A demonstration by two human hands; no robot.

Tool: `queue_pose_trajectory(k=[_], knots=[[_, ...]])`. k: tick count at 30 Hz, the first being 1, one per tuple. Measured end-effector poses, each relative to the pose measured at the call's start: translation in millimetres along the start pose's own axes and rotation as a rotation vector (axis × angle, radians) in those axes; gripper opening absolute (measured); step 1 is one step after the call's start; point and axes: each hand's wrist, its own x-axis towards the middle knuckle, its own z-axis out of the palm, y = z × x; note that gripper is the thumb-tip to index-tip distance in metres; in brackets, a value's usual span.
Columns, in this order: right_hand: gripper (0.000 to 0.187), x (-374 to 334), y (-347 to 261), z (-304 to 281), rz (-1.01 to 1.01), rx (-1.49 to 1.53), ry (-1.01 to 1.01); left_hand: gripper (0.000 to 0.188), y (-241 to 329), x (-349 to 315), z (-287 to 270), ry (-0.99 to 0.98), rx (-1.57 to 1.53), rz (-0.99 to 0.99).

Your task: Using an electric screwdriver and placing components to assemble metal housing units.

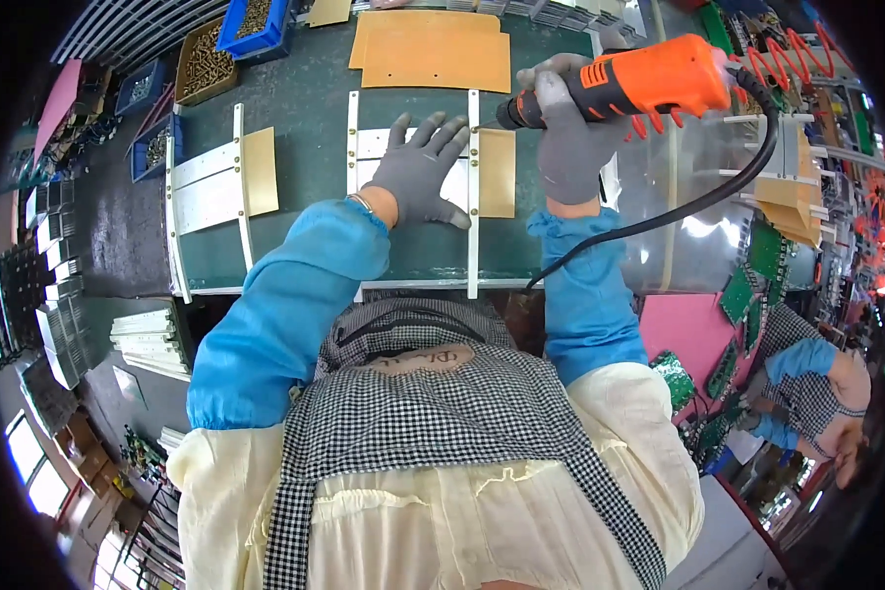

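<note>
My left hand (418,177), in a grey glove, lies flat with fingers spread on a white panel (372,144) between two upright white strips. The fingertips reach the right strip (473,251); the left strip (353,128) stands beside the panel. A tan board (499,177) shows past the right strip. In my right hand (567,147), also gloved, is an orange and black electric screwdriver (649,81), held level. Its black nose points left at a screw on the right strip; whether the bit touches it I cannot tell.
A similar panel with two strips (206,187) lies to the left. Tan boards (433,54) are stacked at the back. Blue bins (256,39) and a brown box (206,69) hold small metal parts. A black cord (678,205) loops over my right forearm. At right sits a co-worker (816,393) near green circuit boards.
</note>
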Motion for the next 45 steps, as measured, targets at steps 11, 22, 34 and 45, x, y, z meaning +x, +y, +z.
queue_pose_trajectory(k=[11,22,34,45], knots=[[0.032,11.9,9.1,9.8,0.026,-0.281,-0.341,0.130,-0.8,2.1,-1.7,-0.007,0.003,-0.011],[0.015,12.4,17.9,13.8,0.078,-0.177,-0.220,0.129,0.0,0.7,0.2,0.035,-0.029,-0.002],[0.072,-47.3,-53.8,-24.3,0.153,0.133,-0.227,0.130,-1.0,0.1,3.7,0.063,0.009,0.013],[0.069,-76.7,-48.5,-29.8,0.083,-0.062,-0.250,0.130,-2.1,0.7,10.7,0.093,0.023,0.028]])
